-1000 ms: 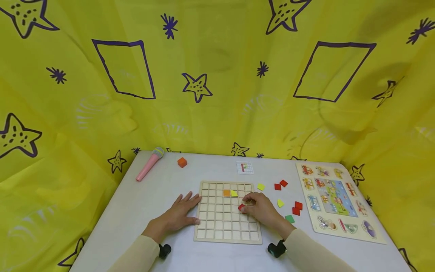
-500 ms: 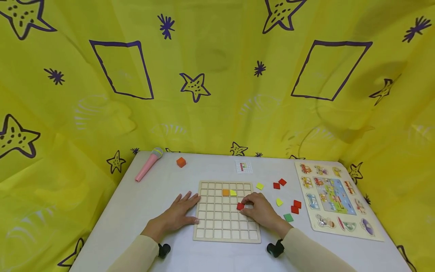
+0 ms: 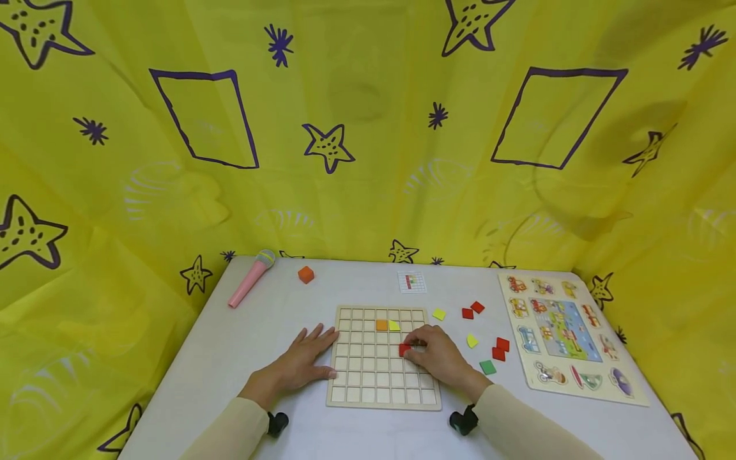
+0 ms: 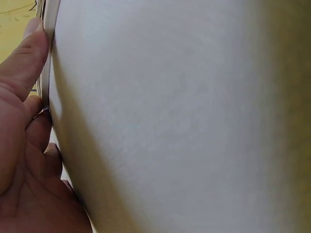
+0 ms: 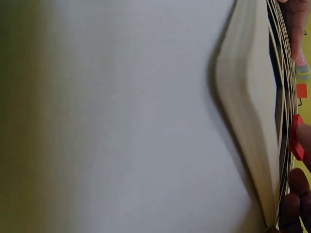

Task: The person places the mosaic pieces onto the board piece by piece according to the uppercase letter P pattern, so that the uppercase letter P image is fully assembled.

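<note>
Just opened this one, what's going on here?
A person's right hand pinches a red tile over the wooden grid board; whether the tile is seated in a cell is hard to tell. The left hand rests at the board's left edge. An orange tile and a yellow tile sit side by side in the grid. Loose tiles lie to the board's right.

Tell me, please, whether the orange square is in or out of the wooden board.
In: the orange square fills one cell of the wooden board, beside the yellow piece.
</note>
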Demonstrator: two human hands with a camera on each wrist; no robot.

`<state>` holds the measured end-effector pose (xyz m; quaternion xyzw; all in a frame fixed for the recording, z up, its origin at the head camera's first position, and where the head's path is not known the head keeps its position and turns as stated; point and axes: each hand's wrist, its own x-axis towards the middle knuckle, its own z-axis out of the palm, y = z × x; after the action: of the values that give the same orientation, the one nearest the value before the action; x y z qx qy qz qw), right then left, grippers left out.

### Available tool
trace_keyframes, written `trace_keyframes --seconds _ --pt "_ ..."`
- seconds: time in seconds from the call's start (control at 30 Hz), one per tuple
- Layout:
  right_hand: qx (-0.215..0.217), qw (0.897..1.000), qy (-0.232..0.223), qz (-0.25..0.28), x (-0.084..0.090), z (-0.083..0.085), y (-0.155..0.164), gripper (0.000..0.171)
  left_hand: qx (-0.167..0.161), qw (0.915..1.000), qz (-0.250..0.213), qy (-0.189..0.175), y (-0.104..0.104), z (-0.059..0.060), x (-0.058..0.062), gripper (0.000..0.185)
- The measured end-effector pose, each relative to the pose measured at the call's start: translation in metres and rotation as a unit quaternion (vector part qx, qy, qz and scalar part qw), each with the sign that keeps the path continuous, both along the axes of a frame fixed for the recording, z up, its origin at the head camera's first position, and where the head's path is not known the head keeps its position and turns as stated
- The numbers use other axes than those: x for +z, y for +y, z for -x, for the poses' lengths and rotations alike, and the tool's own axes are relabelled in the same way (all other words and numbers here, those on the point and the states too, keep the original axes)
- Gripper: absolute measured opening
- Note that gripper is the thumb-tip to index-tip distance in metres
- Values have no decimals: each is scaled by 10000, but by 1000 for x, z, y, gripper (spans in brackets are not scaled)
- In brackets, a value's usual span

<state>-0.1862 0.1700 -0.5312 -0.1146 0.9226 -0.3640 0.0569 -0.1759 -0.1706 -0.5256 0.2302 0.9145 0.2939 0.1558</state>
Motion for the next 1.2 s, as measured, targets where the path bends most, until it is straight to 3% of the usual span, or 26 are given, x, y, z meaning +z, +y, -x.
trace_keyframes --seconds 0.2,0.9,1.2 --pt "91 9997 -45 -215 2 -1 0 20 1 10000 -22 -26 0 0 0 87" --pt "177 9995 -108 -234 3 4 1 15 -10 10000 -2 27 0 0 -2 87" --pt "347 9990 -103 -265 0 5 2 20 -7 10000 48 20 0 0 -4 87"
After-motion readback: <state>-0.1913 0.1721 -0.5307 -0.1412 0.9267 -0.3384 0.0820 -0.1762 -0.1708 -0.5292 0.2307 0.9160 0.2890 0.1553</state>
